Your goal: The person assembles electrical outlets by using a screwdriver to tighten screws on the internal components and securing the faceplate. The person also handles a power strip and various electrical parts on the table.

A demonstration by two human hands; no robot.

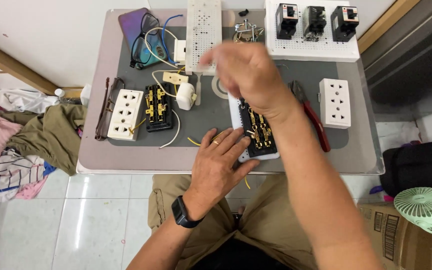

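at the far left of the frame we see a heap of clothes (pixel 16 135) on the tiled floor. on the grey table (pixel 101 155), left of centre, a white triple socket (pixel 125 114) lies just beside an opened socket block (pixel 158 107) showing brass contacts, with eyeglasses (pixel 143 37) and a phone (pixel 135 20) above them. our left hand (pixel 221 160), low in the middle, lies flat with fingers spread, touching the left edge of the opened socket on its white base (pixel 257 131), which lies at the centre of the table. our right hand (pixel 246 70) is raised above that socket's top end, blurred; we cannot tell whether it holds anything. red-handled pliers (pixel 312 114) lie just right of it, then another white socket (pixel 335 103). three black breakers (pixel 316 21) stand on a white perforated board at upper right, and a green fan (pixel 426 207) is at lower right.
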